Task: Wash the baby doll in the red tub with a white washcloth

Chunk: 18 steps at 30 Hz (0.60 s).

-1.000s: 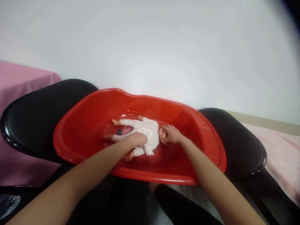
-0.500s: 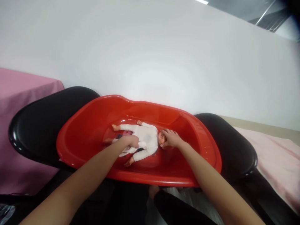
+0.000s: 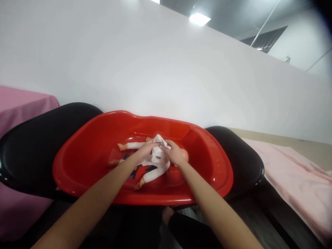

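On its back in a red baby bathtub [image 3: 77, 159] lies a baby doll [image 3: 155, 174] in white, its head to the right and its legs to the left. My left hand [image 3: 148, 149] and my right hand [image 3: 175, 152] meet above its chest. Between them they grip a bunched white cloth [image 3: 158, 141], the fingers closed on it and partly hidden. My right wrist and hand cover part of the doll's head [image 3: 184, 154]. Dark patterned shapes show on the tub floor beside the doll.
Black rounded seats or supports [image 3: 44, 145] flank the tub, another one [image 3: 236, 159] being at the right. A pink-covered table [image 3: 23, 103] stands at the far left, a pale pink cloth [image 3: 287, 173] at the right. Behind rises a white wall [image 3: 129, 58].
My right hand has left the doll's head and moved left to the chest. My left hand has come up from the doll's waist; both now hold the white cloth. The view has shifted slightly right.
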Available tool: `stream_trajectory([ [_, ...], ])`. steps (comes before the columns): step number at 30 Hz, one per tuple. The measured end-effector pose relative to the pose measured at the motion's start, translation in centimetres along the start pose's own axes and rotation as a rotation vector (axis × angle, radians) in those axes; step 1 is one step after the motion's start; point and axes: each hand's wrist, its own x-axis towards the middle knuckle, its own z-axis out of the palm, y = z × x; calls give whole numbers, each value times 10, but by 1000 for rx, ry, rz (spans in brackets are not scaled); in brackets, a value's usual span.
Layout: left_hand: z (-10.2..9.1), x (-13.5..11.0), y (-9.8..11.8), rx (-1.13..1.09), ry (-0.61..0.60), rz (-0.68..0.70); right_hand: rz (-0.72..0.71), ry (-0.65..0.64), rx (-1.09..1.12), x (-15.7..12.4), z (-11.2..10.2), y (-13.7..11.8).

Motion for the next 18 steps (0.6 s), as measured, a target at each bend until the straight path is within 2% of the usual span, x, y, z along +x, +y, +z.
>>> stream_trajectory([
  [4,5,0,-8,-292,-176,7,48,149,27,4,-1,10],
  [7,6,3,-14,-380,-178,-20,58,226,115,3,-6,6],
  [13,5,1,-8,-186,-82,-35,179,102,770,0,-11,-16],
  [15,3,0,-6,-120,-105,-29,209,88,888,1,-12,-17],
  [18,1,-2,-6,-92,-208,-52,209,31,944,3,-11,-12],
])
